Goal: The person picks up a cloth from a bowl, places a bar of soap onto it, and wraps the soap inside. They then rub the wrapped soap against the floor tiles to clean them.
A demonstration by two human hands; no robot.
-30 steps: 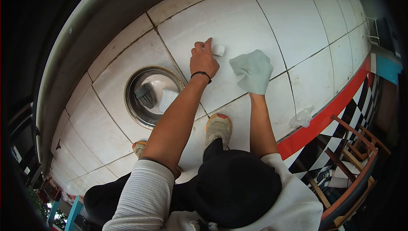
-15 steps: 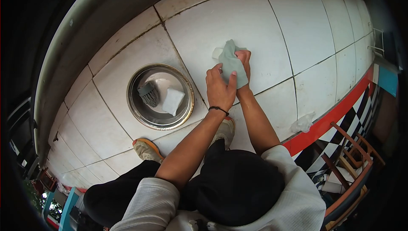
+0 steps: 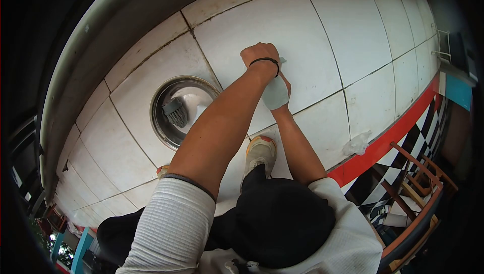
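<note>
My left hand (image 3: pixel 260 53), with a black band at its wrist, is closed in a fist on the far part of a pale green cloth (image 3: pixel 276 94). Its fingertips are turned down out of sight. My right hand (image 3: pixel 288 86) sits under and beside the cloth, mostly covered by it and by my left wrist. Both hands are close together, low over a white tiled surface (image 3: pixel 212 26). Left of them, a round metal bowl (image 3: pixel 160 128) contains a grey bristled brush (image 3: pixel 175 112) and a white block (image 3: pixel 200 110), partly hidden behind my left forearm.
A crumpled clear plastic bag (image 3: pixel 357 144) lies by the red edge strip (image 3: pixel 384 135) on the right. Beyond it stands a wooden chair (image 3: pixel 414 159) over checkered flooring. A dark curved rim (image 3: pixel 85 37) bounds the far left. My shoe (image 3: pixel 260 151) rests on the tiles.
My left hand has moved forward across the cloth, from beside my right hand to its far end, and closed. My left forearm now covers part of the bowl.
</note>
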